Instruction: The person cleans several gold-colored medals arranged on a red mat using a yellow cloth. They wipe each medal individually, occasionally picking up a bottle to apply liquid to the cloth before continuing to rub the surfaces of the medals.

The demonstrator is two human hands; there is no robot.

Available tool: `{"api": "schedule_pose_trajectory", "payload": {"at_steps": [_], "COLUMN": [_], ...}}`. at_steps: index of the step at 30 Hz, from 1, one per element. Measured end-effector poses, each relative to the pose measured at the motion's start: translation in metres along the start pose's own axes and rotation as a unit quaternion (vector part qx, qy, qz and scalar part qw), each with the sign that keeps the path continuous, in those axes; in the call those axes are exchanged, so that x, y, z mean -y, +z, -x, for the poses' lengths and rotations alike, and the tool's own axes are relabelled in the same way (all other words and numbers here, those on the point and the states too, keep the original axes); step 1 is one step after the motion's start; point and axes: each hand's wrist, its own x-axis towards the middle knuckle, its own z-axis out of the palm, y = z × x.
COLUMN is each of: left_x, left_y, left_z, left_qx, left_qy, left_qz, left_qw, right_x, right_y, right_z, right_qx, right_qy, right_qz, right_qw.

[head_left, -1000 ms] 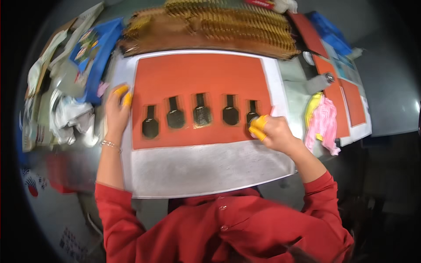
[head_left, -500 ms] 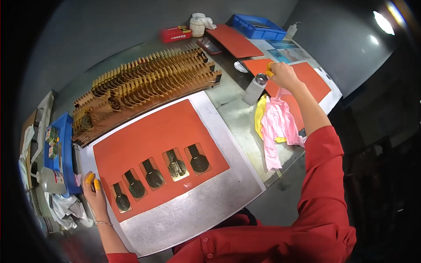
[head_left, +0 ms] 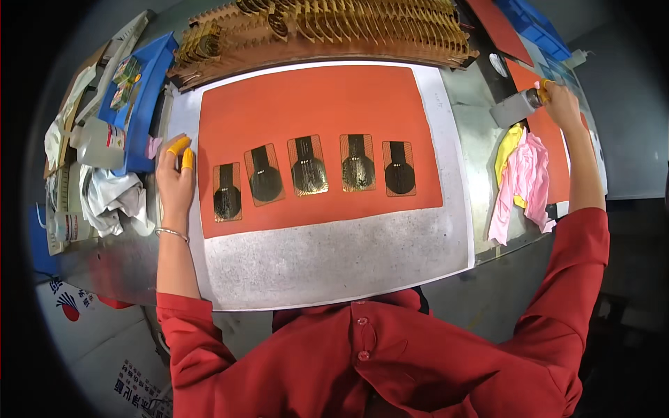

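Several small panels, each with a black paddle-like shape on a copper-coloured border, lie in an uneven row on the red mat [head_left: 313, 94]; one is the middle panel [head_left: 309, 166]. My left hand [head_left: 175, 177], with yellow finger cots on two fingers, rests at the mat's left edge, fingers apart and holding nothing. At the right, my right hand [head_left: 563, 106] is bent closed against the metal top of a squarish pale bottle [head_left: 514, 110]. It also wears yellow cots. A bit of pink shows at its fingertips, too small to make out.
A copper-coloured rack [head_left: 334, 52] of upright slats holds several pieces behind the mat. Pink cloth [head_left: 526, 171] and yellow cloth [head_left: 509, 150] lie below the bottle. On the left stand a blue tray [head_left: 155, 76], a clear jug [head_left: 97, 144] and white rags [head_left: 115, 202].
The view has swung down and to the right, so everything sits differently in the picture. My right hand remains at the bottle's top, my left at the mat's edge. The panels keep their row.
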Motion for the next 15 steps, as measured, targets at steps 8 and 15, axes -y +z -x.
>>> {"api": "schedule_pose_trajectory", "payload": {"at_steps": [8,15], "left_x": [0.002,0.012], "left_y": [-0.001,0.0], "left_z": [0.001,0.001], "left_qx": [-0.006,-0.007], "left_qy": [0.012,0.009], "left_qz": [0.005,0.029], "left_qw": [1.0,1.0], "right_x": [0.127,0.256], "right_y": [-0.027,-0.004], "right_z": [0.107,0.142], "right_qx": [0.074,0.131], "right_qy": [0.042,0.086], "right_qz": [-0.429,-0.52], "right_qw": [0.899,0.84]}}
